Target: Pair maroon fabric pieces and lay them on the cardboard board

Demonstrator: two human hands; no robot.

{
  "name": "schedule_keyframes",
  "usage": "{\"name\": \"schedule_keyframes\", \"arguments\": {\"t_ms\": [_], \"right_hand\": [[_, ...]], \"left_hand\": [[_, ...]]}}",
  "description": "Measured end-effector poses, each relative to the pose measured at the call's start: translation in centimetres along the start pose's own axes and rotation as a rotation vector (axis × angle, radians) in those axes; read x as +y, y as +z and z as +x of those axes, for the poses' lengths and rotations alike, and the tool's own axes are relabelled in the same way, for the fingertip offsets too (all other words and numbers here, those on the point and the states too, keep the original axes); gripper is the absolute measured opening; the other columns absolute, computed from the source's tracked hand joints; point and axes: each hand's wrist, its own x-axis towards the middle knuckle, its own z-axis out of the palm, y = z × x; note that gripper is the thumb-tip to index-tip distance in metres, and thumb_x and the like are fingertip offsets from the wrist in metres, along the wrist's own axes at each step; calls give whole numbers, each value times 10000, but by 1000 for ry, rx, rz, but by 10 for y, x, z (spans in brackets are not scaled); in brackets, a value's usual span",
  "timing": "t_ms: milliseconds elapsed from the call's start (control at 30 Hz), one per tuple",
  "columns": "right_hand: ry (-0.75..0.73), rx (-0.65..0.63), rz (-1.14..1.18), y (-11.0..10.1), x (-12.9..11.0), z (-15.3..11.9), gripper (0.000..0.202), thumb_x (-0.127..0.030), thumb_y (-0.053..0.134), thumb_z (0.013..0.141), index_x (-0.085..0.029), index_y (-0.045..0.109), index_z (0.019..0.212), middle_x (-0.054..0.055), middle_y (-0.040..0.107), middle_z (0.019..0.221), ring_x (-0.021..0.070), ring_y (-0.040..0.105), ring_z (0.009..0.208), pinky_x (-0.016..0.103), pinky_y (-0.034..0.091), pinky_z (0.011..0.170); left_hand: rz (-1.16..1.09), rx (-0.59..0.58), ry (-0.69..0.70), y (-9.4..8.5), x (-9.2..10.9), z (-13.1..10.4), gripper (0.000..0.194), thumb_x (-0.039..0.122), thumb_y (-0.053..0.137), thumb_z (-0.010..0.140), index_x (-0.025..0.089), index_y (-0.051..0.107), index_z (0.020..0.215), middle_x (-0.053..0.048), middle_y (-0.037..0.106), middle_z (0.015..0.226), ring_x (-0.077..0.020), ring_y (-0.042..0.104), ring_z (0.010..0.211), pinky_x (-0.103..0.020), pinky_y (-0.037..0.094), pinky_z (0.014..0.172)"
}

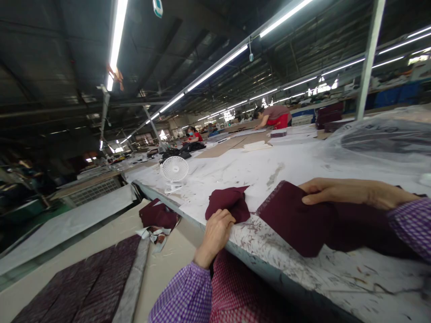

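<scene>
From my remote station, I record the maroon fabric panel (296,220) on the right side of the white-covered table (235,166), under my right hand (323,190). Its long axis runs left to right, dropping slightly toward the right. The frayed, greyish short edge points left, toward the crumpled maroon cloth (227,202); one corner points at the table's near edge. My right thumb lies on the panel's upper face, the fingers together at its far edge, pinching it. My left hand (217,229) rests at the crumpled cloth's near side, fingers curled and pressed together; whether they pinch it, I cannot tell.

Noted nearby: a white desk fan (174,170) beyond the crumpled cloth, a clear plastic bag (380,139) at far right, and dark maroon stacked pieces (84,282) at lower left.
</scene>
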Motion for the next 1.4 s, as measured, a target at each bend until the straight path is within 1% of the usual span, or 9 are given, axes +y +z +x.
{"name": "schedule_keyframes", "arguments": {"t_ms": [167, 267, 400, 467, 700, 900, 1033, 1200, 1400], "right_hand": [[-59, -74, 90, 15, -10, 2, 325, -389, 591, 807, -144, 683, 1001, 60, 671, 929, 202, 608, 826, 315, 474, 782], [-123, -187, 114, 30, -8, 17, 321, -359, 600, 801, -119, 663, 1004, 56, 657, 909, 175, 594, 800, 301, 465, 764], [-99, -197, 152, 42, -7, 27, 313, -391, 606, 786, -104, 636, 908, 35, 615, 787, 136, 546, 690, 270, 439, 668], [-82, -150, 131, 44, -9, 27, 321, -431, 603, 777, -114, 607, 823, 7, 556, 707, 111, 485, 626, 248, 403, 600], [-48, 132, -134, 52, -18, 30, 477, -587, 549, 770, -184, 355, 605, -68, 262, 572, 60, 208, 491, 220, 169, 422], [-106, 341, 54, 64, -27, 31, 456, -603, 567, 743, -173, 460, 636, -25, 426, 613, 89, 350, 533, 231, 282, 461], [-188, 546, 301, 74, -25, 38, 428, -590, 570, 748, -166, 538, 707, 8, 535, 695, 121, 450, 615, 254, 370, 559], [-148, 694, 428, 91, -10, 51, 455, -622, 527, 767, -169, 503, 735, -13, 513, 660, 110, 418, 579, 253, 348, 538], [-195, 684, 51, 110, -2, 53, 437, -585, 409, 850, -190, 441, 667, -11, 490, 652, 122, 424, 602, 256, 358, 548]], "left_hand": [[13, 132, -176, -10, -24, 8, 215, 87, 510, 798, 211, 676, 854, -66, 645, 937, -219, 555, 941, -377, 442, 872], [-333, 260, -287, -13, -12, 8, 214, 262, 509, 853, 170, 662, 970, -102, 655, 1011, -237, 570, 984, -403, 440, 895], [-1125, 42, -463, -18, 31, 8, 618, 622, 346, 868, 102, 672, 938, -129, 695, 841, -212, 636, 753, -346, 498, 700], [-1310, -68, -452, -26, 51, 10, 651, 663, 379, 838, 95, 683, 927, -116, 692, 802, -187, 626, 714, -315, 486, 683], [-1337, -72, -419, -47, 79, 22, 403, 376, 817, 592, 140, 663, 880, 32, 588, 626, -67, 489, 535, -193, 374, 535], [-1639, -7, -552, -40, 89, 3, 473, 553, 629, 760, 125, 657, 961, -73, 660, 845, -149, 595, 737, -245, 451, 661], [-1829, 27, -383, -25, 101, -18, 603, 639, 606, 723, 130, 640, 1046, -127, 642, 998, -209, 602, 838, -278, 472, 656], [-1711, 201, -387, -10, 142, -26, 765, 496, 823, 525, 187, 578, 1181, -130, 592, 1164, -261, 587, 962, -295, 497, 686], [-1586, 562, -753, 7, 163, -22, 584, 295, 678, 709, 225, 510, 1263, -74, 611, 1191, -225, 560, 1115, -316, 433, 957]]}}
